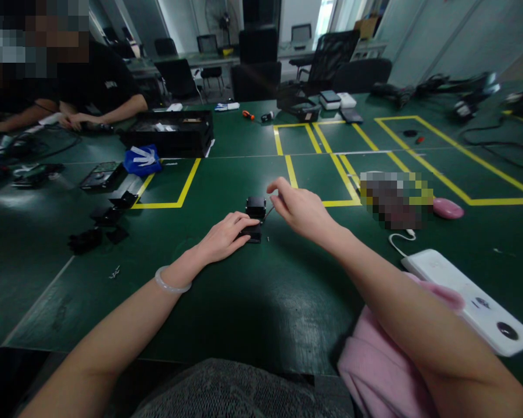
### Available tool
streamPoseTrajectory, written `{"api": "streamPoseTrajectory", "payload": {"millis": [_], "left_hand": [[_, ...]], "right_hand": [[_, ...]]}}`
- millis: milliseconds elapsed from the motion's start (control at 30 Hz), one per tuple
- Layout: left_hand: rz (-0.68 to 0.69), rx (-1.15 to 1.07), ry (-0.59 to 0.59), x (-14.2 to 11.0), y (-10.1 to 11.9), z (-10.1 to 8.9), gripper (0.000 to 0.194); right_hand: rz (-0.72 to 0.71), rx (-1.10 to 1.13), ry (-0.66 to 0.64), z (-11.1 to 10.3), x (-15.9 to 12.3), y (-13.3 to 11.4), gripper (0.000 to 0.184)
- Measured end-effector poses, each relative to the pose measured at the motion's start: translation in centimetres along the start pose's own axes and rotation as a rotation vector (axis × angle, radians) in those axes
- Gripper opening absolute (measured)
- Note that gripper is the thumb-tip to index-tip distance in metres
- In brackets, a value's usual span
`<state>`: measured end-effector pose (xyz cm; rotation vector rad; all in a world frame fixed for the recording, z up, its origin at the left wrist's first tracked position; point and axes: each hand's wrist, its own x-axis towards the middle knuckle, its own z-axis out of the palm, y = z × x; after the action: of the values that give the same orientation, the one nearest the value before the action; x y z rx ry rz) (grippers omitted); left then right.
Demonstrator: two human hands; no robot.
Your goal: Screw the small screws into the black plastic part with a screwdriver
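Observation:
A small black part in two sections, like a hinged bracket [255, 206], lies on the green table in front of me. My left hand [229, 235] holds its near section down, fingers over the top and thumb along the near edge. Just to the right, my right hand [298, 209] is closed in a pinch on a thin metal tool [269, 212], which looks like a hex key. The tool's tip reaches the bracket's right side; the exact contact is too small to make out. A tiny screw [268, 238] lies on the table beside the bracket.
Left are loose screws [114, 271], black brackets [106, 215], a blue bag [142, 161] and a black bin [169, 133]. Right are a white power bank [468, 299], its cable, and a pink mouse [448, 208]. A co-worker [108, 81] sits at the far left.

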<state>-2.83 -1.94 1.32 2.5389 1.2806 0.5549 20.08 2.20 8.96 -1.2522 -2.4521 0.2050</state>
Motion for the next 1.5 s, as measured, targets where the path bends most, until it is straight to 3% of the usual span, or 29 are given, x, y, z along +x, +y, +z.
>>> {"api": "streamPoseTrajectory", "payload": {"millis": [200,1500], "left_hand": [[-0.002,-0.004,-0.004,-0.02,0.02,-0.03,0.038],[-0.001,-0.002,-0.009,0.01,0.1,-0.08,0.038]], "right_hand": [[0.041,-0.087,-0.036,-0.25,0.04,-0.18,0.033],[0.027,-0.002,-0.037,0.0,0.09,-0.12,0.032]]}}
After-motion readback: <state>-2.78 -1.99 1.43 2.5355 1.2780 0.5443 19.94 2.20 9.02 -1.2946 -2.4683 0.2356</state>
